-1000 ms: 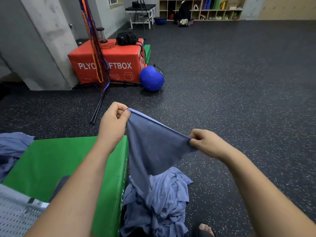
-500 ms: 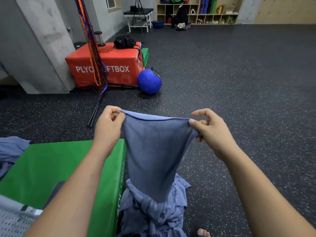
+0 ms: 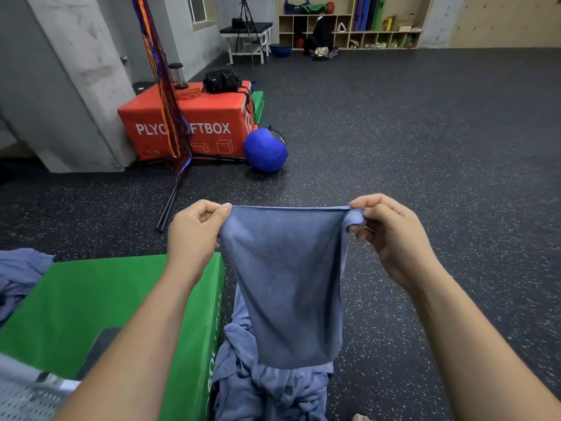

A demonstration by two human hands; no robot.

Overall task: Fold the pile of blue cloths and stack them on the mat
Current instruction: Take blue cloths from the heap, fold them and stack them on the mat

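Green mat (image 3: 91,302) top open left; cloth pile (image 3: 273,390) blocks floor below; speckled floor (image 3: 440,177) open right.

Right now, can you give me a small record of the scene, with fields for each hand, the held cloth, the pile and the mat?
left hand: pinches the held cloth at its upper left corner
right hand: pinches its upper right corner
held cloth: blue, hangs spread, over the pile
pile: crumpled blue cloths on the floor, beside the mat
mat: green, left of the pile
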